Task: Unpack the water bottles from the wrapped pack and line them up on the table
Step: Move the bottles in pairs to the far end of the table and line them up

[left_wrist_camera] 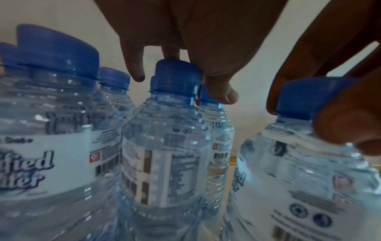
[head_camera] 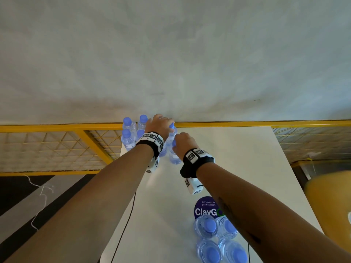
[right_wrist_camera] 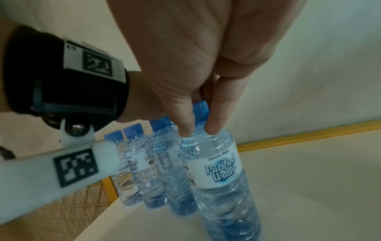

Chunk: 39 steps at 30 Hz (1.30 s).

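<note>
Several clear water bottles with blue caps stand grouped at the white table's far left corner. My left hand reaches over them. In the left wrist view its fingers and thumb close round the cap of the middle bottle. My right hand pinches the cap of the nearest bottle, labelled "Purified Water", which is upright with its base at the table top. The rest of the pack, several bottles seen from above, sits at the near right under my right forearm.
A yellow rail with wire mesh runs behind and left of the table, close to the grouped bottles. A purple round sticker lies by the pack. A black cable hangs at the table's left edge. A yellow object is at the right.
</note>
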Available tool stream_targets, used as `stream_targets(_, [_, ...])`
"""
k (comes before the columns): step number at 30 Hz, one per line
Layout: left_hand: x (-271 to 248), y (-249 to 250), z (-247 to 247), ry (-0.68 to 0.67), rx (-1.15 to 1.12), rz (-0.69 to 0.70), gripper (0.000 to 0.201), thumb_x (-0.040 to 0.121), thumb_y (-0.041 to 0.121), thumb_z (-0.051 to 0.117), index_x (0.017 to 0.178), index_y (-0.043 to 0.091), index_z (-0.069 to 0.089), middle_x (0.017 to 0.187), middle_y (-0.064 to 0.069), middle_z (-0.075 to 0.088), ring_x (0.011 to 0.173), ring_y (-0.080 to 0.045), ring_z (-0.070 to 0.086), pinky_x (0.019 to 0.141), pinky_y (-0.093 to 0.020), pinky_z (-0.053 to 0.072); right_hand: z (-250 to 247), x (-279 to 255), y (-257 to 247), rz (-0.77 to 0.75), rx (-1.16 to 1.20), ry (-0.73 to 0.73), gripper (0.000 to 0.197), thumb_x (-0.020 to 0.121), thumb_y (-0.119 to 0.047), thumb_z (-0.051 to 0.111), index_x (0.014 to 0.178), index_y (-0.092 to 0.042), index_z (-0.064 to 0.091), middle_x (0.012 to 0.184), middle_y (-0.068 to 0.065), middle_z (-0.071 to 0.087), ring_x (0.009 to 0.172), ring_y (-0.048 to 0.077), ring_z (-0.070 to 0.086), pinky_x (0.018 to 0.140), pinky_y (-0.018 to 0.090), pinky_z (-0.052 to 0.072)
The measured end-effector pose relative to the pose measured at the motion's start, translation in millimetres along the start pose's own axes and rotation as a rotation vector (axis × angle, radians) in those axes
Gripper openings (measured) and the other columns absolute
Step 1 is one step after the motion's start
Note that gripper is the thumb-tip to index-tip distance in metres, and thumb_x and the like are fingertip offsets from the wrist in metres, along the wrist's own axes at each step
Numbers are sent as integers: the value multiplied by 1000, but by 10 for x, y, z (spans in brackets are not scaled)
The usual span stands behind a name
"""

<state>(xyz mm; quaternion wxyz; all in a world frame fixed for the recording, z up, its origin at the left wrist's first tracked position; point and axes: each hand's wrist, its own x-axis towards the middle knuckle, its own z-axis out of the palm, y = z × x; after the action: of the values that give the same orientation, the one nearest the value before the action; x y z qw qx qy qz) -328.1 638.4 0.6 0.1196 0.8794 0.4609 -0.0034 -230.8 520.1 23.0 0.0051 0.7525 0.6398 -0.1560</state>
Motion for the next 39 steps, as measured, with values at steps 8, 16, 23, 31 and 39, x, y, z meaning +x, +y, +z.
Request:
stream_targets(8, [95, 118, -146, -46, -10, -53, 13, 91, 27, 56, 79, 22, 58, 87, 0, 63, 96, -28, 60, 82, -38, 50, 3, 337, -119, -2, -18, 28, 27, 90, -16, 60, 116, -8, 57, 95, 9, 60, 83, 26, 64, 65, 32, 47])
stream_targets(16, [142, 116, -165, -73, -32, -84, 7, 83, 23, 53, 79, 19, 55, 69, 2, 51, 74, -30, 57, 66, -30, 36, -21, 464, -71, 5, -25, 36, 12, 94, -10, 53, 103, -9, 62, 91, 6, 62, 80, 23, 64, 64, 30, 48])
stream_targets(23, [173, 89, -136, -125, -105, -146, 27, 68, 35, 41, 78, 18, 59, 76, -3, 62, 75, -29, 64, 56, -27, 31, -27, 435, -63, 7, -5, 29, 11, 92, -14, 59, 103, -10, 61, 95, 6, 64, 84, 23, 64, 66, 29, 47])
stream_targets(31, [-363, 166, -228, 29, -102, -27, 63, 96, 25, 57, 157, 25, 39, 152, -2, 53, 148, -33, 36, 114, -59, 37, -65, -4, 83, 14, 117, -2, 35, 89, -32, 62, 112, -6, 56, 112, 8, 59, 104, 27, 58, 87, 31, 45])
stream_targets(39, [-1673, 746, -78, -16, -382, 206, 34, 97, 23, 66, 131, 19, 68, 129, -4, 71, 118, -25, 64, 103, -41, 50, -238, -1390, 259, -57, 193, -34, 42, 84, -34, 74, 115, -7, 67, 114, 11, 70, 110, 28, 63, 94, 30, 44])
